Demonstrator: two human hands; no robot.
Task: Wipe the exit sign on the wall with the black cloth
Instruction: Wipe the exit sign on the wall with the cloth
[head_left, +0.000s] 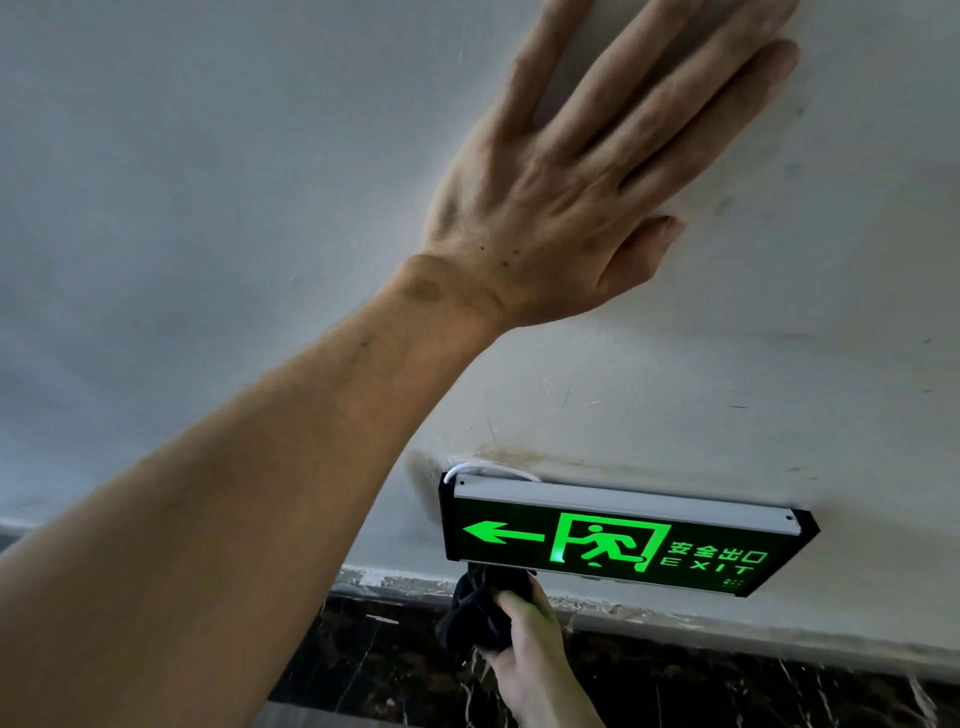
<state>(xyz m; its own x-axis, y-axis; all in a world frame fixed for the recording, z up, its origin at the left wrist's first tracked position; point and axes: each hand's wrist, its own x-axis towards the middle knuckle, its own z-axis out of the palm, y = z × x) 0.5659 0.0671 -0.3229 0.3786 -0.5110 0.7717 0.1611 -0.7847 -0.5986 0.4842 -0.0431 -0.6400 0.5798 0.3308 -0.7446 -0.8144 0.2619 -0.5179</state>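
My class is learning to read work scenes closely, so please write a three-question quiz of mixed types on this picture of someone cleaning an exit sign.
1. True or false: the left hand rests flat on the wall above the exit sign.
2. Multiple choice: the black cloth held in the right hand touches the sign at its A) top edge B) lower left corner C) right end.
3. Fill in: the green arrow on the sign points to the picture's ____.

Key: 1 true; 2 B; 3 left.
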